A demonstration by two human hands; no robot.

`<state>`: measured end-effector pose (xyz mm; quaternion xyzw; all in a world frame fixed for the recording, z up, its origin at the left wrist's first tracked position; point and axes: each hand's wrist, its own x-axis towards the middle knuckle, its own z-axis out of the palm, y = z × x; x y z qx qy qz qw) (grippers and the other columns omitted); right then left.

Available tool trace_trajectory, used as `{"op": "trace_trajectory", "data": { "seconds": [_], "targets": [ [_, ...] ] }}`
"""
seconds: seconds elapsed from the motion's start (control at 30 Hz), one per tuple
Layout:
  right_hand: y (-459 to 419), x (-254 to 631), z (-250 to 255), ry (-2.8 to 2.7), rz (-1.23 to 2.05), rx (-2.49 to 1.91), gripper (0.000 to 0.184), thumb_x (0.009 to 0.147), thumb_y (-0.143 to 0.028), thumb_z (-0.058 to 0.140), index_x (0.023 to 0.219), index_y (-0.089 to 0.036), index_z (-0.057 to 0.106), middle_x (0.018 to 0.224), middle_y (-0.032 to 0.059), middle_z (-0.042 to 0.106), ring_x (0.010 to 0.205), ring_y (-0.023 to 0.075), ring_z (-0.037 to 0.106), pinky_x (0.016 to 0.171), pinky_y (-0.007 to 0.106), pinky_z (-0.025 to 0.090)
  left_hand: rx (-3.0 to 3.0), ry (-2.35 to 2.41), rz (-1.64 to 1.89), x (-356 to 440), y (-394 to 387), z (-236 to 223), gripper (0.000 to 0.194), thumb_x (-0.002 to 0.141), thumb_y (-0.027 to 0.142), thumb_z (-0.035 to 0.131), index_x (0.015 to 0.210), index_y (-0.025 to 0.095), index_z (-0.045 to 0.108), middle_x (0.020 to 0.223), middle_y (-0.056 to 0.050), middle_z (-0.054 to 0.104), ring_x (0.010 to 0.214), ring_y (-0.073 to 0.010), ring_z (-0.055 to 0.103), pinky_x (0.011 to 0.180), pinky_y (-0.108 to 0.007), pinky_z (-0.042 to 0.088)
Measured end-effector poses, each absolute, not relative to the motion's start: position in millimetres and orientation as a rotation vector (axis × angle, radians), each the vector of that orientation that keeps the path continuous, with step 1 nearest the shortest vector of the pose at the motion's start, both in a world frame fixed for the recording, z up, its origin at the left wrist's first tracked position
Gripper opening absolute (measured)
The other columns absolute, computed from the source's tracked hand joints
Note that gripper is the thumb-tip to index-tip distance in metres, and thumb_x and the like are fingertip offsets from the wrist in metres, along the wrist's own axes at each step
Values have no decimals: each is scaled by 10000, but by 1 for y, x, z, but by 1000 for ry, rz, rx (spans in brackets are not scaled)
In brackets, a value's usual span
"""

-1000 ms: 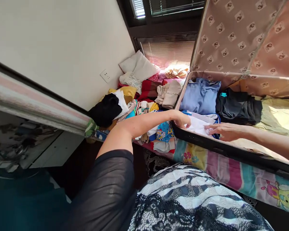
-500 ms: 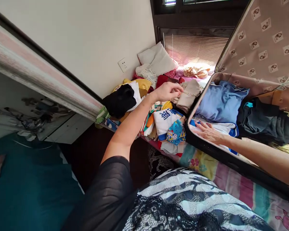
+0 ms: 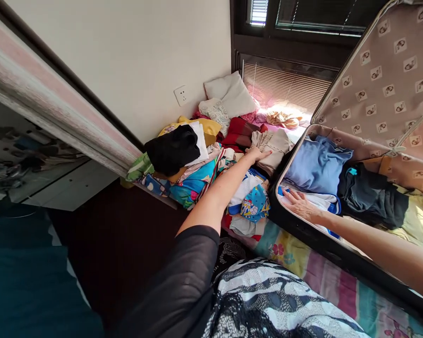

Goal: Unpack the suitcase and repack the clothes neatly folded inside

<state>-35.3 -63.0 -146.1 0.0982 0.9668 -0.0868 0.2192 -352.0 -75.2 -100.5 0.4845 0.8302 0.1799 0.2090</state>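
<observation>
My left hand (image 3: 256, 154) is at the near edge of a beige folded garment (image 3: 275, 146), its thumb across the top and its other fingers partly hidden. Inside the open suitcase (image 3: 289, 213), my right hand (image 3: 299, 204) lies flat with fingers spread on a white garment with blue trim (image 3: 324, 202). A blue folded garment (image 3: 313, 164) and dark clothes (image 3: 372, 195) sit beside it in the case. Below my left hand, a bright blue patterned cloth (image 3: 255, 203) rests on piled clothes.
Left of my arm are a black garment (image 3: 172, 149) and a yellow one (image 3: 209, 130). A pale cushion (image 3: 230, 94) leans in the corner by the window. The suitcase lid (image 3: 377, 80) stands raised at right. A striped quilt (image 3: 303, 249) runs beneath the case.
My left hand has come down from above the pile onto the beige garment. My right hand stays on the white garment. The view has shifted slightly.
</observation>
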Motion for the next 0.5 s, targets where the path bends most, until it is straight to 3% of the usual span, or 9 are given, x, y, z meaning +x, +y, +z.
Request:
{"op": "trace_trajectory", "data": {
  "seconds": [0.1, 0.17, 0.3, 0.4, 0.5],
  "targets": [
    [-62, -36, -144, 2668, -235, 288, 633, 1012, -541, 462, 1644, -578, 458, 1790, -8, 288, 1653, 464, 237, 1278, 729, 275, 1032, 2423, 442, -350, -63, -108, 1116, 887, 685, 746, 1673, -1, 352, 1596, -394, 482, 1476, -450, 536, 1147, -522, 476],
    [-62, -37, -139, 2656, -241, 279, 642, 1008, -540, 500, 1650, -534, 484, 1803, 16, 251, 1652, 471, 235, 1278, 716, 294, 1018, 2383, 432, -352, -58, -109, 1105, 863, 687, 771, 1645, -1, 404, 1586, -383, 497, 1480, -457, 528, 1141, -535, 482],
    [-51, -45, -112, 2604, -311, 249, 705, 932, -491, 666, 1627, -426, 567, 1804, 125, 260, 1631, 500, 289, 1168, 808, 382, 1018, 2425, 430, -353, -59, -106, 1042, 781, 735, 826, 1553, 88, 555, 1600, -323, 512, 1471, -457, 513, 1154, -573, 474],
    [-28, -60, -79, 2588, -492, 201, 586, 908, -483, 701, 1472, -327, 727, 1673, 155, 510, 1493, 446, 542, 1171, 723, 460, 1098, 2529, 533, -344, -58, -106, 970, 806, 694, 835, 1565, 159, 556, 1711, -272, 390, 1532, -439, 438, 1211, -556, 430],
    [-3, -83, -41, 2658, -774, 282, 488, 963, -548, 615, 1328, -283, 801, 1410, 113, 736, 1233, 351, 735, 1124, 564, 573, 1271, 2496, 631, -337, -50, -108, 814, 920, 620, 753, 1549, 135, 574, 1645, -261, 486, 1521, -395, 460, 1242, -489, 407]
  ]
}}
